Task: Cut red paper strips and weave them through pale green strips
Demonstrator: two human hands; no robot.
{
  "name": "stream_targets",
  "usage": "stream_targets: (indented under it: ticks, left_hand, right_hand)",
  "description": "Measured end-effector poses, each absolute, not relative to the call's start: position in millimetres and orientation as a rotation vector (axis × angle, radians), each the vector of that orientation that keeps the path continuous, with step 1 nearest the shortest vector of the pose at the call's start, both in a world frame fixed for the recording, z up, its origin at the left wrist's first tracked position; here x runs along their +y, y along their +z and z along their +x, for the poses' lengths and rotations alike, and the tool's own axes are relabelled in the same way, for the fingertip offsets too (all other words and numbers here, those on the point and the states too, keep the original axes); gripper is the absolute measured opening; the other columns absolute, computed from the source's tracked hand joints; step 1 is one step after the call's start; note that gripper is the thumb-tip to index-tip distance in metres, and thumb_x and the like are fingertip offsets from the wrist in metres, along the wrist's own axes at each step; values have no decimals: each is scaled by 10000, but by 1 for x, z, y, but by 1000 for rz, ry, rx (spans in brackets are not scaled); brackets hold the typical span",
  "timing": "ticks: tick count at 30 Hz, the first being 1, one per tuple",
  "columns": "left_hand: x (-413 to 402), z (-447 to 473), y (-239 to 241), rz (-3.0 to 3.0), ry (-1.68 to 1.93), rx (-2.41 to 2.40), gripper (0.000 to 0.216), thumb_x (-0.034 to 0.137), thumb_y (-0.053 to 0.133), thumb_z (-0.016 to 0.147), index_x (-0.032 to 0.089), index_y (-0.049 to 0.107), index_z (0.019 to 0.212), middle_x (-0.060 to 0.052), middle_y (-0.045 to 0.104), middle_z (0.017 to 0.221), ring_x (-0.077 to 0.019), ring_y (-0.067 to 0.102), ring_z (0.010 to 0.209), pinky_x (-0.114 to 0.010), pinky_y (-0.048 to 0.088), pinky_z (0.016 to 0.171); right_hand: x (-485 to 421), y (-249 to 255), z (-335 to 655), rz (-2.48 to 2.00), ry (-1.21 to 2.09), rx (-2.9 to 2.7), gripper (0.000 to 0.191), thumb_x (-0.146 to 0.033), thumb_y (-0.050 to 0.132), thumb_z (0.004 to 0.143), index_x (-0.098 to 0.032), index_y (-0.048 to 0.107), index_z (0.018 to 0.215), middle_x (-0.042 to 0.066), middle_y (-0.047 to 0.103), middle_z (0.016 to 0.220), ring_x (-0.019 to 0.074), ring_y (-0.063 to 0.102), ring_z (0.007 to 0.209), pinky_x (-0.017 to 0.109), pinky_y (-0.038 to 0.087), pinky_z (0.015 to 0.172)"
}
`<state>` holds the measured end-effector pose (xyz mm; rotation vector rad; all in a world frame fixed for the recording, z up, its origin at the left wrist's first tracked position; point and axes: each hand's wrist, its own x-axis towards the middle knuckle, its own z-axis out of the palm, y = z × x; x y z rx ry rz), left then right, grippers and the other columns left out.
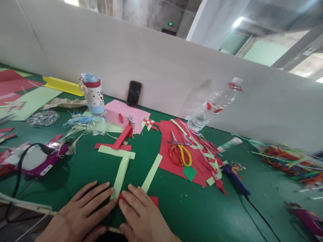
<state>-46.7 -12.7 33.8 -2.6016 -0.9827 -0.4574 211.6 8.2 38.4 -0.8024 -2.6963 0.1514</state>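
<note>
My left hand (84,209) lies flat on the green table (176,211) near its front edge, fingers stretched toward the lower end of a light green paper strip (121,173). My right hand (142,215) presses fingers down on a red paper piece (153,200) where the green strips meet. A second light green strip (152,173) runs up to the right from there. A red strip (122,137) lies across another green strip farther back.
Yellow-handled scissors (180,153) rest on a red sheet with paper scraps. A clear plastic bottle (210,109) leans against the white wall, near a phone (134,93) and a dotted cup (93,94). A purple glue gun (37,161) lies left, coloured sticks (290,159) right.
</note>
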Motion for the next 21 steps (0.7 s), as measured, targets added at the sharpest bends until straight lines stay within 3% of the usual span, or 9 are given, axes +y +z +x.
stream_targets:
  ticks: [4, 7, 12, 16, 21]
  left_hand:
    - [-8, -44, 39, -2596, -527, -947, 403, 371, 615, 864, 276, 640, 1255, 19, 661, 1325, -189, 527, 1288, -378, 125, 1238]
    - [-5, -42, 43, -2590, -593, -919, 382, 349, 607, 855, 247, 662, 1219, -3, 698, 1252, -186, 553, 1249, -366, 137, 1232]
    - [-4, -41, 48, -2592, -597, -940, 416, 383, 644, 839, 270, 658, 1239, 14, 697, 1254, -193, 549, 1241, -385, 99, 1236]
    - [-6, -40, 47, -2596, -605, -976, 417, 383, 645, 839, 295, 655, 1246, 27, 683, 1277, -192, 541, 1247, -387, 100, 1235]
    - [-10, -40, 45, -2598, -593, -1017, 460, 345, 643, 830, 289, 631, 1286, 32, 655, 1334, -202, 500, 1296, -412, 92, 1239]
  right_hand:
    - [22, 65, 202, -702, 281, -2790, 534, -424, 447, 1028, -71, 488, 1426, 120, 494, 1496, 257, 339, 1446, 399, 258, 1220]
    - [36, 75, 193, -657, 371, -2891, 580, -468, 387, 1046, -56, 445, 1450, 142, 467, 1511, 248, 363, 1435, 407, 250, 1219]
    - [70, 69, 191, -839, 364, -2936, 504, -394, 349, 1068, -74, 454, 1444, 141, 457, 1518, 261, 362, 1437, 508, 223, 1212]
    - [93, 56, 192, -926, 259, -2808, 458, -369, 378, 1057, -81, 537, 1375, 144, 533, 1458, 280, 415, 1399, 539, 234, 1199]
    - [99, 52, 195, -928, 196, -2617, 352, -275, 431, 1030, -135, 614, 1297, 100, 636, 1346, 264, 480, 1321, 493, 255, 1196]
